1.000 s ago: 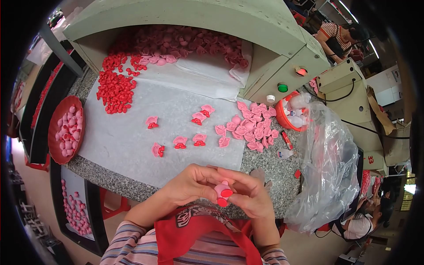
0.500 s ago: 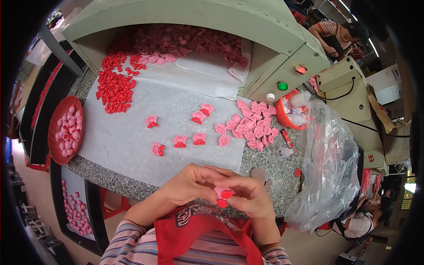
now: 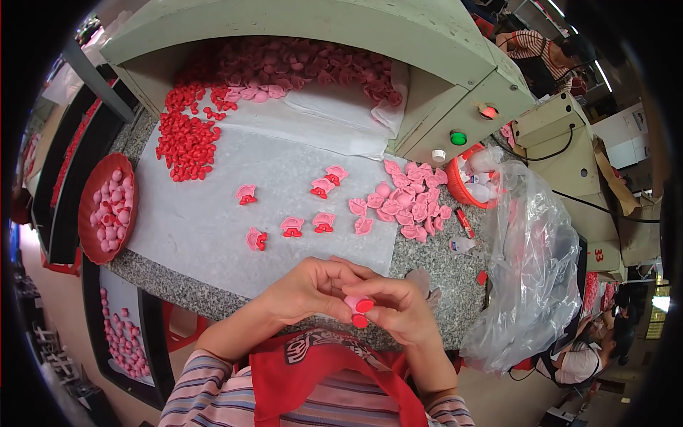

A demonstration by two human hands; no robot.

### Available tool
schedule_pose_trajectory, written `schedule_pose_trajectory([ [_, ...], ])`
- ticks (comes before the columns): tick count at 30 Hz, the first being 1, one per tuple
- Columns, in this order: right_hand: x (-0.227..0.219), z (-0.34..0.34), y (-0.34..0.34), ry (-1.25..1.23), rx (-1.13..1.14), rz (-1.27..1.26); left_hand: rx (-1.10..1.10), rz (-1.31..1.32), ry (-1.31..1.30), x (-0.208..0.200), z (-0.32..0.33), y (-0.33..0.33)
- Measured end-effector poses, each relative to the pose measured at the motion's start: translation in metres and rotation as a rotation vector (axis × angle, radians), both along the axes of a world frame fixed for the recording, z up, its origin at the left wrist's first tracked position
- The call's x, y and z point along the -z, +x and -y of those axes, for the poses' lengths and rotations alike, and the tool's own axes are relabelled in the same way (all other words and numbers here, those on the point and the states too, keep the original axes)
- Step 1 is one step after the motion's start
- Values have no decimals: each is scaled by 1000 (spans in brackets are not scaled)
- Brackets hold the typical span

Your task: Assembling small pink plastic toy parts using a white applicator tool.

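Both hands meet over the front edge of the bench, pinching one small pink toy figure [image 3: 351, 302] with red feet. My left hand [image 3: 311, 290] grips its pink side between thumb and fingers. My right hand [image 3: 400, 307] closes on it from the other side, thumb near the lower red foot. The red soles face toward me, while the fingers hide much of the pink part. Beyond the hands, several pink pieces with red feet [image 3: 292, 226] lie apart on white paper [image 3: 213, 249]. To their right is a heap of loose pink shell-like parts [image 3: 409, 203].
Red parts [image 3: 186, 146] are piled at the left, and more pink parts [image 3: 306, 67] fill the pale green machine [image 3: 455, 107]. A red basket [image 3: 87, 220] holds pink balls. At right are an orange tub [image 3: 459, 188] of bottles, a small bottle [image 3: 461, 245] and a clear plastic bag [image 3: 530, 285].
The fingers and the pink toy figure have shifted only slightly, the red soles turning a little. The view itself has moved a touch. Both hands keep their hold.
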State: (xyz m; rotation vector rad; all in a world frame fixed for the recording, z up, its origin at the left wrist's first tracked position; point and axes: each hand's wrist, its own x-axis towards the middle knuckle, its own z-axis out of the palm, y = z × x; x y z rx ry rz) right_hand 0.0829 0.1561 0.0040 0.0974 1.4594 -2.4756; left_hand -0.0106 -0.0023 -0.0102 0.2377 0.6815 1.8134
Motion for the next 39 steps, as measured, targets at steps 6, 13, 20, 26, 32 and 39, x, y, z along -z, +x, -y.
schedule_pose_trajectory([
  [6,-1,0,0,13,3,50,2,-35,19,3,0,-2],
  [13,1,-4,-7,-4,16,-9,-4,-67,28,10,-1,4],
  [20,-5,12,-8,-8,222,13,-149,-311,187,12,-1,8],
  [26,-12,32,-10,555,233,-213,-260,-644,118,10,0,12],
  [32,-3,33,-8,935,253,-388,-370,-590,72,11,1,18],
  [39,-5,35,-13,1010,318,-534,-433,-679,86,15,0,20],
])
